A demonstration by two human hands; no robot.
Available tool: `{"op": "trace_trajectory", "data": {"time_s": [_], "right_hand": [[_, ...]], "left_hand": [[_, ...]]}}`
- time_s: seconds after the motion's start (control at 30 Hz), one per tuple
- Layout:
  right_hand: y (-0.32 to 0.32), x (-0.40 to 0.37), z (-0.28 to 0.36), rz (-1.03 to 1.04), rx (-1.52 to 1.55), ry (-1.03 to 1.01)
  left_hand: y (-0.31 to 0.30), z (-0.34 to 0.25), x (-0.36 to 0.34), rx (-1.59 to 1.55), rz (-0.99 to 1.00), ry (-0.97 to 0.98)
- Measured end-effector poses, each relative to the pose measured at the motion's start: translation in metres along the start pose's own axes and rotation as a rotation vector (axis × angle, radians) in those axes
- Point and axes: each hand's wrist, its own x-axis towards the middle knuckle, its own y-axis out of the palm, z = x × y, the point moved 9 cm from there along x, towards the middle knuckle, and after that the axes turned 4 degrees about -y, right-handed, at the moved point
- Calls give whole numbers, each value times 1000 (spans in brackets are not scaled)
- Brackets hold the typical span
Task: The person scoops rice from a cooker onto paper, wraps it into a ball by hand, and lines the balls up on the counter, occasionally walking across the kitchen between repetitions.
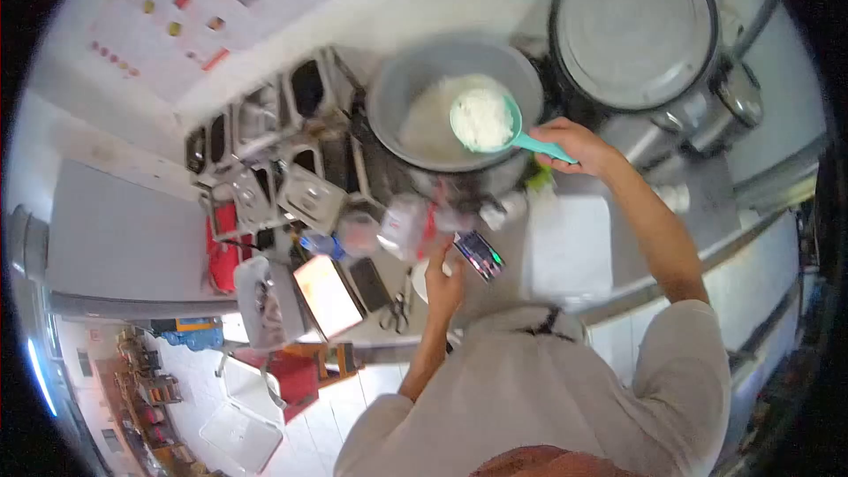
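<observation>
Spanning the lower half from 7 o'clock to 3 o'clock, one grey work surface (pixel 512 291), carrying the lots below.

One large grey pot (pixel 394 88), open, at 12 o'clock, with whitish contents.
One lidded pot (pixel 636 22), round grey lid on, between 1 and 2 o'clock.
Steel pans (pixel 314 197), several, some lidded, grouped at 10 o'clock.
One white board or tray (pixel 570 247), rounded corners, between 3 and 4 o'clock.
One tablet-like panel (pixel 328 295), screen bright, between 7 and 8 o'clock.
One scoop (pixel 548 148), pale green, heaped with white grain-like food (pixel 483 119), held over the open pot at 1 o'clock.
Hands, two, well apart: right hand (pixel 574 147), at 2 o'clock, closed around the scoop's handle; left hand (pixel 443 279), near 6 o'clock, fingers bent beside a white round item (pixel 420 280) that it partly hides; whether it grips that item, cannot tell.
One phone (pixel 479 256), screen lit, between 4 and 5 o'clock, just beside the left hand.
One pair of scissors (pixel 396 314), dark-handled, between 6 and 7 o'clock.
</observation>
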Motion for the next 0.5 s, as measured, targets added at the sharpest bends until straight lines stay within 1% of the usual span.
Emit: {"op": "trace_trajectory", "data": {"time_s": [0.03,0.07,0.1,0.17,0.2,0.27,0.37,0.4,0.43,0.47,0.5], "right_hand": [[4,-14,-6,-26,78,-24],[9,-31,-27,-54,165,-35],[15,-83,-121,2,370,-17],[-6,-147,-186,-202,392,101],[-31,-157,-214,-268,332,102],[-64,-186,-287,-395,253,154],[-102,-222,-341,-661,16,216],[-117,-222,-338,-787,-320,-6],[-116,-221,-336,-893,-659,-234],[-100,-227,-326,-975,-999,-466],[-80,-221,-327,-945,-1179,-413]], "left_hand": [[15,11,-1,124,121,-84],[31,25,-17,248,252,-181],[61,39,-112,325,407,-363],[136,47,-132,372,610,-426],[165,57,-114,423,593,-305],[210,90,-123,532,582,-126],[265,103,-123,770,638,-5],[275,112,-124,865,668,-6],[280,120,-124,960,698,-8],[283,127,-127,1056,729,-12],[283,131,-127,1068,731,-37]]}}
